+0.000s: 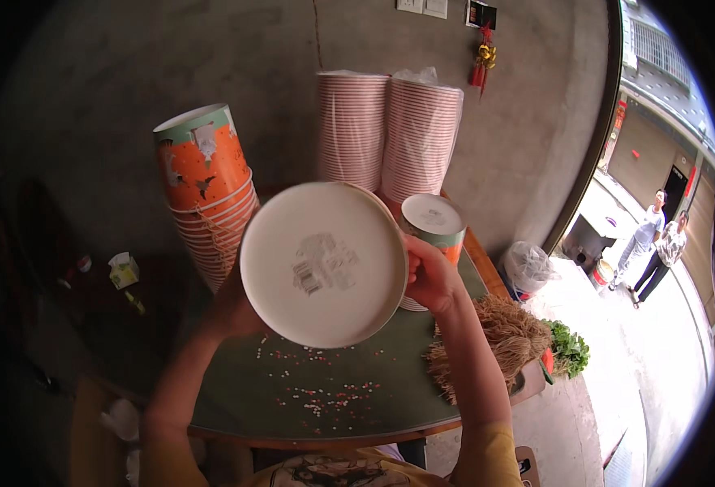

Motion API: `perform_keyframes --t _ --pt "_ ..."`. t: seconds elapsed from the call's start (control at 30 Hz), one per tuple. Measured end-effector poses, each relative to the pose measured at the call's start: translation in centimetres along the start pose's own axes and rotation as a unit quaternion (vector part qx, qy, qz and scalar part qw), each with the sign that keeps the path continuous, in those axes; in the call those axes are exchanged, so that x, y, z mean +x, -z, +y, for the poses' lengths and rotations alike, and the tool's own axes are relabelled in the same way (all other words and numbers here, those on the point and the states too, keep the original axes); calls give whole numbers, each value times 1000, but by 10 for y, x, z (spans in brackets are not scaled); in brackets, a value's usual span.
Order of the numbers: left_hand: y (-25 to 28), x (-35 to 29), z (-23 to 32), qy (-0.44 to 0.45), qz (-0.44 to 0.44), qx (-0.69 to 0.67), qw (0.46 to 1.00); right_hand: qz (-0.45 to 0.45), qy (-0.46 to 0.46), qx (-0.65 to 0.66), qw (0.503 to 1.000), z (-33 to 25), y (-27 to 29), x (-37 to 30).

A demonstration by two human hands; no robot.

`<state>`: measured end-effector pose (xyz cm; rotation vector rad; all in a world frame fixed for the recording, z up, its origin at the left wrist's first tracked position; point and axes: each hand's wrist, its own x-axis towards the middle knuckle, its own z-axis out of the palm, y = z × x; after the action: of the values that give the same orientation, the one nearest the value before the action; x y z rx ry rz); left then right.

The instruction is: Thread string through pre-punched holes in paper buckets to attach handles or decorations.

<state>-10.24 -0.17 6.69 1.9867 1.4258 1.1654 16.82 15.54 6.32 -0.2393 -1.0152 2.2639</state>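
A round paper bucket [329, 264] is held up over the table, its white base with a faint printed label facing me. My right hand [432, 274] grips its right side, fingers curled round the wall. At the lower left edge, my left hand [240, 302] is closed against the same bucket; its fingers are mostly hidden in shadow and behind it. To the left leans a tall stack of nested orange-and-green paper buckets [203, 170], bottoms up. Just beyond my right hand stands another upside-down bucket stack [433, 214], partly covered by the held one.
Two tall plastic-wrapped stacks of pinkish-rimmed tubs [355, 130] stand against the wall. Small red and white bits [329, 399] lie scattered on the green tabletop [406, 390]. Brown dried strands [495, 337] and leafy greens [568, 349] sit at the right edge. Two people [657, 239] stand outside.
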Motion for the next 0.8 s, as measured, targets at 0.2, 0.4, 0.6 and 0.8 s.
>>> perform_keyframes --t 0.2,0.4,0.6,0.8 --pt "38 33 -9 -169 124 105 972 101 6 21 995 -4 -41 44" --pt "100 68 40 -287 213 -98 929 -36 41 -69 996 -41 -88 100" --pt "176 83 52 -287 249 6 925 -125 121 -189 966 -45 -128 140" --pt "219 96 29 -226 235 64 943 -66 149 -315 935 -21 -158 185"
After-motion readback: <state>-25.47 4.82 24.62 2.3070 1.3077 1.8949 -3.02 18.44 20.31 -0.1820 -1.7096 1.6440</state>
